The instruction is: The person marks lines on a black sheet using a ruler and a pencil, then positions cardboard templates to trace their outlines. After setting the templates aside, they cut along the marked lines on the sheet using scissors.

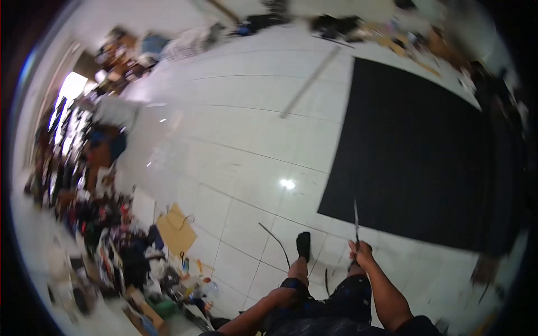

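My right hand (361,252) is closed around the dark handle of a pair of scissors (356,219), whose long thin silver blades point forward. In this view the tip overlaps the near edge of a large black cloth (414,145) spread flat on the floor. My left hand (284,297) is down by my left thigh, over the dark shorts, its fingers not showing clearly. One foot in a black sock (303,245) stands on the white tiles, short of the cloth.
A thin dark strip (276,241) lies left of my foot. Farther off is a long grey straight bar (310,83). A tan paper piece (176,229) lies beside cluttered heaps along the left; more piles (336,25) line the far wall.
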`<state>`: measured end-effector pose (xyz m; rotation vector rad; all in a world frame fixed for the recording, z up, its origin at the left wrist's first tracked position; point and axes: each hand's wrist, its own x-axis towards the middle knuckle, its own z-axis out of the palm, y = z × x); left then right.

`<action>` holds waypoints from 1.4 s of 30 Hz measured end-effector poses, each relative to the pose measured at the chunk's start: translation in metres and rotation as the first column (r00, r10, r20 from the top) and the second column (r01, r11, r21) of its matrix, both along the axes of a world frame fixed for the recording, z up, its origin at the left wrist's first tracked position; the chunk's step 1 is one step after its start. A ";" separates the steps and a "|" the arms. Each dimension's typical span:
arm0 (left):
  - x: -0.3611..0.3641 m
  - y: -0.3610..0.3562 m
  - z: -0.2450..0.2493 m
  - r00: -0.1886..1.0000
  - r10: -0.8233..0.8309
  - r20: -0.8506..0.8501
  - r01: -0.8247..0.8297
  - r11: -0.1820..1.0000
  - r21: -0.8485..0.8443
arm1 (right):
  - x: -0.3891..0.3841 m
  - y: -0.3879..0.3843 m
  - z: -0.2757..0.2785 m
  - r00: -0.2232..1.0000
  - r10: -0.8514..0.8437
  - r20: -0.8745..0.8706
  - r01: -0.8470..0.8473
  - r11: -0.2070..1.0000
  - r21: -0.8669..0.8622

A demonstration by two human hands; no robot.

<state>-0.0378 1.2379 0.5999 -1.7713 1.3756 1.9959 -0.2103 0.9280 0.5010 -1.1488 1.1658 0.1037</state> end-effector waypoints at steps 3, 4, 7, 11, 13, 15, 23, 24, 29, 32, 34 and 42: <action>0.032 0.022 0.028 0.964 0.260 -0.050 -0.256 0.963 0.086 | 0.022 0.029 -0.027 0.995 -0.061 -0.072 0.059 0.998 -0.032; 0.042 0.019 0.031 0.910 0.412 -0.052 -0.387 0.887 0.251 | 0.031 0.036 -0.036 0.991 -0.099 -0.091 0.093 0.994 -0.060; 0.074 0.001 0.013 0.782 0.617 0.082 -0.606 0.724 0.329 | 0.052 0.065 -0.092 0.974 -0.221 0.039 0.222 0.975 -0.013; 0.144 0.007 -0.149 0.436 0.900 0.020 -0.897 0.436 -0.074 | 0.071 0.052 -0.200 0.983 -0.182 0.032 0.184 0.981 -0.067; 0.188 -0.026 -0.214 0.583 0.804 0.117 -0.773 0.593 -0.226 | 0.071 0.048 -0.234 0.993 -0.116 -0.019 0.114 0.992 -0.061; 0.227 -0.054 -0.295 0.659 0.717 0.227 -0.664 0.697 -0.272 | 0.077 0.039 -0.307 0.991 -0.137 0.011 0.137 0.986 -0.098; 0.258 -0.149 -0.546 0.880 0.411 0.237 -0.338 0.894 -0.296 | 0.126 -0.023 -0.469 0.978 -0.174 0.111 0.193 0.963 -0.186; 0.252 -0.156 -0.574 0.897 0.402 0.184 -0.342 0.894 -0.289 | 0.132 -0.024 -0.487 0.970 -0.197 0.146 0.226 0.949 -0.221; 0.190 -0.193 -0.648 0.717 0.692 -0.082 -0.680 0.669 -0.299 | 0.141 -0.005 -0.536 0.954 -0.210 0.214 0.267 0.922 -0.280; 0.155 -0.217 -0.628 0.600 0.791 -0.122 -0.779 0.543 -0.315 | 0.131 0.016 -0.519 0.977 -0.175 0.120 0.202 0.937 -0.283; 0.144 -0.223 -0.626 0.547 0.818 -0.175 -0.816 0.475 -0.330 | 0.120 0.039 -0.521 0.966 -0.221 0.131 0.249 0.932 -0.265; 0.166 -0.207 -0.652 0.649 0.722 -0.241 -0.758 0.585 -0.288 | 0.125 0.133 -0.517 0.904 -0.381 0.192 0.401 0.913 -0.074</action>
